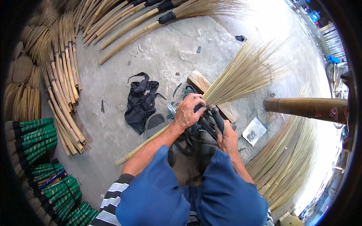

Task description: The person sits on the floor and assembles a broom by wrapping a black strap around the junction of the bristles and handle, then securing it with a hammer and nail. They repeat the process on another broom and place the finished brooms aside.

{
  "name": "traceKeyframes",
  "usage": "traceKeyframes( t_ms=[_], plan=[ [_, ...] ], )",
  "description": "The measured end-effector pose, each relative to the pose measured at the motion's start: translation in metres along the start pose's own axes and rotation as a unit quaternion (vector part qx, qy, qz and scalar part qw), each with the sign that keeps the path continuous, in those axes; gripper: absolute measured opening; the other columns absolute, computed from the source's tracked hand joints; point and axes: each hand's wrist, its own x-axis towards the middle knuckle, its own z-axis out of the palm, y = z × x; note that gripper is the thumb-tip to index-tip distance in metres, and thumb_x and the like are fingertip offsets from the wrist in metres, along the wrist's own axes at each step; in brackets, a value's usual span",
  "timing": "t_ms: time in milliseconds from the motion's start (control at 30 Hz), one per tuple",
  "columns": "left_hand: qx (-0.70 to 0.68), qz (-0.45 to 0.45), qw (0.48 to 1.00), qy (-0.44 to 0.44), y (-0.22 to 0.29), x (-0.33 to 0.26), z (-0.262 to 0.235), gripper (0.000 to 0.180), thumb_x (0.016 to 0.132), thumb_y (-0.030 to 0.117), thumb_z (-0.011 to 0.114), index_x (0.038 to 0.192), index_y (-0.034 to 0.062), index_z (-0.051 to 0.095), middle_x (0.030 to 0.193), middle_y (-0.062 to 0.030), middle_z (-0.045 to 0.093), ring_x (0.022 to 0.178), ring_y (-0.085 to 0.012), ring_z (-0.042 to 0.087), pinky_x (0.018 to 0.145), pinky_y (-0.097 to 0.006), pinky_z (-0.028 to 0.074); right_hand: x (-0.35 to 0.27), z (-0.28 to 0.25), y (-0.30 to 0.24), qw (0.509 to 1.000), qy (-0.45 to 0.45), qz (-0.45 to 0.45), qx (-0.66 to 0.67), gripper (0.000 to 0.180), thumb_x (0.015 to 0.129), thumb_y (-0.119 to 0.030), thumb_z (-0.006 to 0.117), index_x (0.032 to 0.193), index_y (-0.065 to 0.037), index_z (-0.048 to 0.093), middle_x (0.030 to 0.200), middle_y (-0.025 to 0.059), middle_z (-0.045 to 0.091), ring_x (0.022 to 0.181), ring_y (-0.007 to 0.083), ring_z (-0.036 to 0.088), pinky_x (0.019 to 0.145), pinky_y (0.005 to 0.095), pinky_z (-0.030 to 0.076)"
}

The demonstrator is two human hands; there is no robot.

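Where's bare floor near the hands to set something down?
Mostly bare: floor between the left brooms and black cloth; also between that cloth and the top brooms, bar small scraps. Crowded: around left hand and right hand, with footwear, wood block and worked broom; lower right, straw pile.

Scene was lit by daylight from 1 to 4 o'clock. Ground (271,19) at 1 o'clock was blown white, texture lost. Tips of the bristle fan (245,71) at 2 o'clock were washed out by glare. Centre was exposed fine: left hand (187,112) and right hand (227,136) were rendered reasonably sharp. Deep shadow was thrown between the blue trouser legs (151,188). Green-wrapped handles (37,135) at 8 o'clock were recorded dimmer. Heavy fisheye bend was seen toward the rim, corners were cut black by vignette. Background clutter (315,16) at 2 o'clock was rendered soft; bluish fringing was picked up at 4 o'clock.
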Motion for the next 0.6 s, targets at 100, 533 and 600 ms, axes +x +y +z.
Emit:
traceKeyframes(
  t_ms=[100,533,600],
  plan=[
    [0.011,-0.053,0.998,-0.025,0.002,0.001,-0.001,0.056,0.088,0.028,0.090,0.134,0.0069,0.064,0.131,-0.0213,0.070,0.124,-0.0427,0.070,0.103,-0.050,0.057,-0.001,-0.004,-0.001,0.999,-0.009,0.026,0.022,0.035,0.102,-0.013,0.076,0.132,-0.006,0.059,0.106,0.0272,0.070,0.098,0.0528,0.071,0.079,0.0551,0.057],
    [0.026,-0.087,0.994,-0.062,-0.004,0.000,0.000,0.067,0.091,0.037,0.087,0.141,0.0044,0.056,0.134,-0.0252,0.069,0.122,-0.0490,0.070,0.099,-0.056,0.058,0.004,-0.021,-0.012,0.999,-0.039,0.012,-0.024,0.038,0.101,-0.017,0.078,0.131,-0.004,0.059,0.113,0.0286,0.070,0.101,0.0496,0.073,0.080,0.0541,0.058],
    [0.021,-0.089,0.994,-0.064,-0.004,0.001,0.000,0.068,0.090,0.036,0.088,0.141,0.0043,0.056,0.135,-0.0255,0.069,0.122,-0.0494,0.070,0.099,-0.056,0.058,-0.001,-0.020,-0.016,0.999,0.006,-0.048,0.007,0.037,0.101,-0.015,0.078,0.131,-0.004,0.059,0.109,0.0283,0.071,0.100,0.0500,0.073,0.081,0.0550,0.058]
  ],
)
